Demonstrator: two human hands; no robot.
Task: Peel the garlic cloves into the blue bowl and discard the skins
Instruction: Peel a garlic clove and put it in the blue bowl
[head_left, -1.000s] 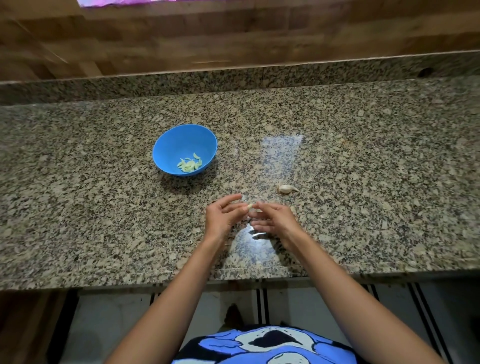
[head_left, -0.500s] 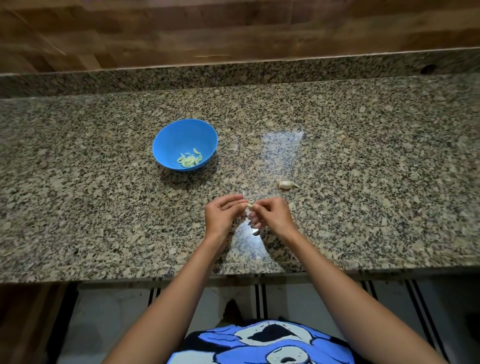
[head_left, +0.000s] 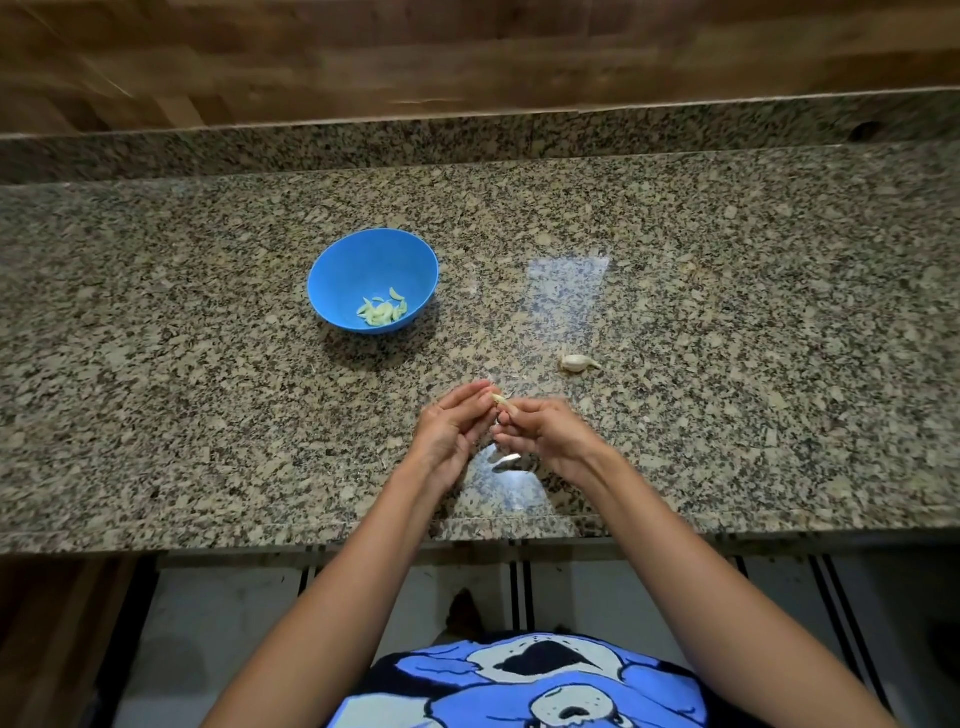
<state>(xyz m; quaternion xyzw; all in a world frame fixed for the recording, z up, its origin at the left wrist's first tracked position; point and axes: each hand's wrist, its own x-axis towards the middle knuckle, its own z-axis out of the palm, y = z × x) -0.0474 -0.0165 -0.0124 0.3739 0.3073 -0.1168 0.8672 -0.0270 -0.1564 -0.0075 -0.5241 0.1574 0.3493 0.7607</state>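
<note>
You were partway through the job, by my reading. The blue bowl (head_left: 363, 270) sat on the granite countertop (head_left: 208, 415), beyond your hands and off to the left, well apart from them. A small heap of peeled cloves (head_left: 382, 312) lay at its bottom, so several rounds were already done.

You held one garlic clove (head_left: 501, 399) just above the counter, between your two hands. Your left hand (head_left: 452, 431) had its fingers long and only lightly bent, with the tips closed on the clove's far end. Your right hand (head_left: 550, 431) had its fingers curled, with thumb and forefinger pinching the near end. That hand was blurred, so I could not tell whether the pinch was on skin or flesh, nor how much skin the clove wore. Its tip looked pale yellow, which suggested that part was bare.

One unpeeled clove (head_left: 576, 362) lay alone on the counter, beyond your right hand and a little to its right, not touching it. A pale sliver (head_left: 506, 460) lay on the counter just under your hands, in a patch of glare. It may have been a shed skin, but I could not be sure. No bin or other place for skins was in view.

What remained, as I judged it, was to finish the clove in hand, drop it into the bowl, peel the one on the counter, then gather and discard the skins.
</note>
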